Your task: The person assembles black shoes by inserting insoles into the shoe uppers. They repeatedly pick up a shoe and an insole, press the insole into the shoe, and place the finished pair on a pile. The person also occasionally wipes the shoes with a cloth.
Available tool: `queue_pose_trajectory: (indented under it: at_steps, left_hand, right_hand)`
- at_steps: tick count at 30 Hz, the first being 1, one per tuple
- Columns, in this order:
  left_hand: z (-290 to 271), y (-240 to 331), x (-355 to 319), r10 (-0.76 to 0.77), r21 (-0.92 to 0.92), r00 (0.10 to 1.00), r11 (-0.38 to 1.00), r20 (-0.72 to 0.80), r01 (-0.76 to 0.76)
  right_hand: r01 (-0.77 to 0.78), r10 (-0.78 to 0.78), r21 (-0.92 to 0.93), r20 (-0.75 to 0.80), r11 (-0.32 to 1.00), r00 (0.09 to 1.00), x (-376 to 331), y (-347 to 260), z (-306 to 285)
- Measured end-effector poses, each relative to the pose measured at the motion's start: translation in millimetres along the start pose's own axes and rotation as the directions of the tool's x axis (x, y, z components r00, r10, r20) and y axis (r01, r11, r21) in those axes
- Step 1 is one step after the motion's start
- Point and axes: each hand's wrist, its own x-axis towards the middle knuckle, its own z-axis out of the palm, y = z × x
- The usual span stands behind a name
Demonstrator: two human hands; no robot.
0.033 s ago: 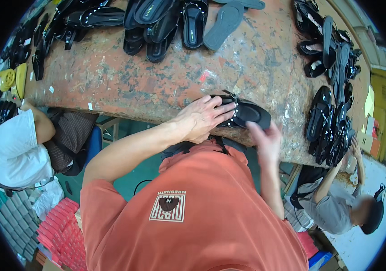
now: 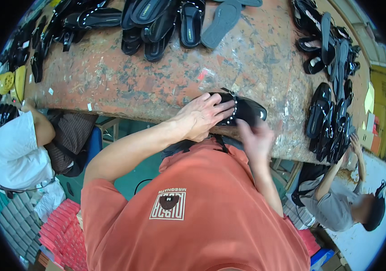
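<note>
A black shoe [image 2: 249, 108] with a row of white studs on its strap rests at the near edge of the worktable. My left hand [image 2: 205, 116] is closed round one end of it, fingers wrapped over the top up to the studded strap. The other end points right and looks smooth and glossy. By its lower right side is my right hand [image 2: 257, 139], smeared by motion, its fingertips near or against the shoe's edge. Whether those fingers hold anything cannot be made out.
Black shoes [image 2: 161, 31] and grey soles [image 2: 222, 25] lie along the far side. More black shoes [image 2: 321, 113] are heaped at the right. One person [image 2: 19, 144] sits at left; another person [image 2: 337, 203] reaches in at right. The worktable [image 2: 125, 77] has a worn, paint-stained top.
My right hand has shifted slightly left and down along the shoe. The shoe's right end, broad and matte before, now shows narrower and glossy. My left hand has stayed put.
</note>
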Motion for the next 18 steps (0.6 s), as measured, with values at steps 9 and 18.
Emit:
queue_pose_trajectory:
  at_steps: [9,18]
  left_hand:
    - [-5.6,-7.2,-8.3,0.043,-0.162,0.984,0.984,-0.173,-0.071]
    - [-17.1,12.3,19.4,-0.113,0.061,0.984,0.993,0.136,0.105]
  right_hand:
    - [0.448,-0.466,-0.666,0.167,0.596,0.869,21.3,-44.5,7.3]
    - [0.566,-0.550,-0.639,0.257,0.520,0.795,26.1,-36.0,12.0]
